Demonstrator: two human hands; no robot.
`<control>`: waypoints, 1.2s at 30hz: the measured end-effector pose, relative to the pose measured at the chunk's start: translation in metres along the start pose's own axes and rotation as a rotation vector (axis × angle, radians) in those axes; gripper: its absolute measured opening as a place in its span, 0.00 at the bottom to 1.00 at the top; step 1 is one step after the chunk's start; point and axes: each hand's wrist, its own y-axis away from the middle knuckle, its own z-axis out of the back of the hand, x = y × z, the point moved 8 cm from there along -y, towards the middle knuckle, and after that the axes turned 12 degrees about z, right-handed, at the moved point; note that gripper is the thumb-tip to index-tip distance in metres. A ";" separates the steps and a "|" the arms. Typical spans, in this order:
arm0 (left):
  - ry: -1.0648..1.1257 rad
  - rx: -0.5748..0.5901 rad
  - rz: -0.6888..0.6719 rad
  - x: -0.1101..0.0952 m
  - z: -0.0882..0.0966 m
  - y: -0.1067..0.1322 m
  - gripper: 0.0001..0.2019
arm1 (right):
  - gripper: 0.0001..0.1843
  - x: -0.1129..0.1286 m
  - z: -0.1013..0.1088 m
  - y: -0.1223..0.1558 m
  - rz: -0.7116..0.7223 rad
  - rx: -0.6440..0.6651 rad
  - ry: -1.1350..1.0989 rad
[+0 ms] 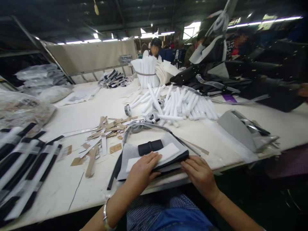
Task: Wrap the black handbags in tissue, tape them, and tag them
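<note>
Resting flat, fingers together, the left hand (144, 165) partly covers a white strip (169, 152) on a bag (181, 156) at the table (96, 183) edge; the right hand (201, 173) touches the bag's corner, grip unclear. Strip laid, seemingly unfastened.

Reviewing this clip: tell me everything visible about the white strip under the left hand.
The white strip is long, flat and plain, with a matte, foam-like look and a straight-cut right end. It lies aslant on a grey panel, its right end farther from the person than its left. The left hand rests across its middle, hiding part of it. A black roll lies just beyond; whether they touch is unclear.
</note>
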 end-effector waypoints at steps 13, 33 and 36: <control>-0.208 -0.167 -0.112 -0.009 -0.013 0.011 0.29 | 0.10 -0.020 -0.004 0.021 -0.254 -0.236 -0.046; -0.420 -0.167 0.031 -0.032 -0.032 0.014 0.27 | 0.27 -0.007 -0.021 -0.013 0.197 0.018 -0.179; -0.426 -0.175 0.020 -0.033 -0.032 0.016 0.33 | 0.27 -0.005 -0.016 -0.015 0.196 0.020 -0.206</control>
